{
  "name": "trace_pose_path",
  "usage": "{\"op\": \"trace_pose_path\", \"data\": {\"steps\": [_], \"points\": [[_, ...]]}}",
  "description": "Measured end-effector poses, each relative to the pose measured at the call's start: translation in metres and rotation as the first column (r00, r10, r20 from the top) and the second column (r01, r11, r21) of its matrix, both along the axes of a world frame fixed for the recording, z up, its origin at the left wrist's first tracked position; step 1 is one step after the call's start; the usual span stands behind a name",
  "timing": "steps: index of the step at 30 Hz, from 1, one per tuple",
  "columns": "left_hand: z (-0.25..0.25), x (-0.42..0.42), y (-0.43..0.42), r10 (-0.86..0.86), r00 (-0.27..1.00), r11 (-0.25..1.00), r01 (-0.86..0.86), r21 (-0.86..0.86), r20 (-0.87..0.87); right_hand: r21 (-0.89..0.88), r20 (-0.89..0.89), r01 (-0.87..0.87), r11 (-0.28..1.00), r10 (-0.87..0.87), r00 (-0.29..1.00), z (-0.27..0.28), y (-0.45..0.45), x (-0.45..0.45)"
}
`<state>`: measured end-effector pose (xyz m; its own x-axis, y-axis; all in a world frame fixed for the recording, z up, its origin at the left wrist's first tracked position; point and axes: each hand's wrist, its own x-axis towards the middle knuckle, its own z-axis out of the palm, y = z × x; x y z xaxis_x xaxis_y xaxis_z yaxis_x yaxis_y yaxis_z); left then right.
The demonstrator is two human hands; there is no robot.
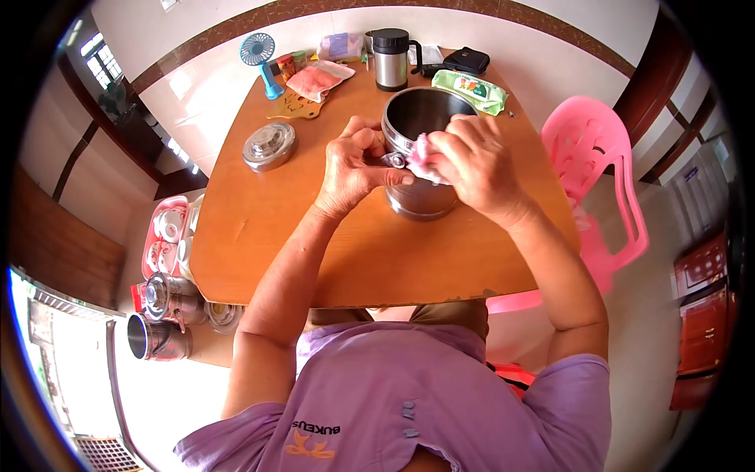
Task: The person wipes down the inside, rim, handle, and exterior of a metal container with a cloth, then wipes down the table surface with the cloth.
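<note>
Metal pot point(422, 206): silvery, shiny, rounded, open-topped, dark inside

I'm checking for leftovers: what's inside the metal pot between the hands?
In the metal pot, only dark inner wall shows. Its near side and the right hand cover the rest; anything at the bottom cannot be seen.

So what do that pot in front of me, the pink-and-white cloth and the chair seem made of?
Pot: likely polished stainless steel, given its silvery, reflective wall.
Cloth: probably soft fabric, judging by its crumpled folds; fibre unclear.
Chair: apparently moulded plastic, smooth and evenly pink, with slots in its back.
</note>
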<state>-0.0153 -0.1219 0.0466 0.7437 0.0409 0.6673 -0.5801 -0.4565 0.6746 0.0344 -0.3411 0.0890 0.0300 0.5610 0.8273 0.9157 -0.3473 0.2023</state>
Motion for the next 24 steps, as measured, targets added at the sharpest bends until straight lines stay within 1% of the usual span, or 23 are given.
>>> {"op": "trace_pose_path", "data": {"steps": [2,4,5,8,9,10,11,14,15,16,18,19,20,21,22,23,24], "points": [[0.001,0.003,0.004,-0.021,1.0,1.0,0.021,0.02,0.008,-0.051,-0.024,0.043,0.998,-0.044,0.999,0.0,-0.019,0.006],[0.003,0.005,0.005,-0.058,0.998,0.998,0.058,-0.019,-0.01,-0.063,-0.058,0.021,0.998,-0.025,0.998,0.0,-0.034,0.021],[0.004,0.007,0.005,-0.079,0.997,0.996,0.078,-0.04,-0.017,-0.082,-0.138,-0.008,0.997,-0.003,0.99,0.005,-0.042,0.022],[-0.006,0.019,0.014,-0.113,0.993,0.991,0.11,-0.078,-0.04,-0.082,-0.204,-0.027,0.996,0.009,0.979,0.011,-0.05,0.026],[-0.007,0.02,0.015,-0.128,0.987,0.984,0.114,-0.136,-0.098,-0.085,-0.184,-0.002,0.996,-0.014,0.983,0.013,-0.047,0.022],[-0.01,0.018,0.015,-0.144,0.977,0.974,0.113,-0.195,-0.154,-0.101,-0.127,0.018,0.995,-0.03,0.991,0.012,-0.045,0.023],[-0.013,0.016,0.016,-0.163,0.964,0.962,0.108,-0.252,-0.208,-0.088,-0.131,0.019,0.996,-0.031,0.991,0.01,-0.041,0.021],[-0.031,0.017,0.015,-0.097,0.99,0.938,0.055,-0.343,-0.105,-0.026,-0.114,0.016,1.0,-0.019,0.993,0.0,-0.022,0.015],[-0.025,0.01,0.015,-0.103,0.985,0.949,0.057,-0.309,-0.136,-0.001,-0.099,0.017,1.0,-0.017,0.995,0.001,-0.016,0.01],[-0.02,0.005,0.012,-0.051,0.993,0.951,0.016,-0.309,-0.104,0.023,-0.086,0.018,1.0,-0.016,0.996,0.002,-0.008,0.005],[-0.01,-0.002,0.004,0.052,0.998,0.949,-0.063,-0.308,-0.042,0.081,-0.039,0.074,0.994,-0.071,0.997,-0.003,0.013,0.0],[-0.004,-0.006,0.002,0.057,0.998,0.965,-0.056,-0.255,-0.005,0.082,-0.045,0.102,0.991,-0.098,0.994,-0.003,0.023,-0.005],[-0.002,-0.006,-0.002,0.037,0.999,0.964,-0.03,-0.264,0.022,0.084,-0.051,0.13,0.988,-0.126,0.991,-0.004,0.033,-0.011],[-0.001,-0.006,-0.005,0.018,0.999,0.962,-0.004,-0.274,0.049,0.127,-0.034,0.146,0.981,-0.143,0.989,-0.006,0.044,-0.015],[0.0,-0.005,-0.006,-0.001,0.997,0.959,0.022,-0.284,0.075,0.118,-0.028,0.188,0.975,-0.186,0.982,-0.008,0.05,-0.02],[0.0,-0.003,0.0,0.014,0.997,0.966,0.006,-0.259,0.077,0.114,-0.036,0.185,0.976,-0.182,0.983,-0.01,0.055,-0.022],[-0.002,0.002,0.008,-0.041,0.997,0.949,0.06,-0.311,0.067,0.11,-0.046,0.179,0.978,-0.175,0.984,-0.012,0.059,-0.023]]}}
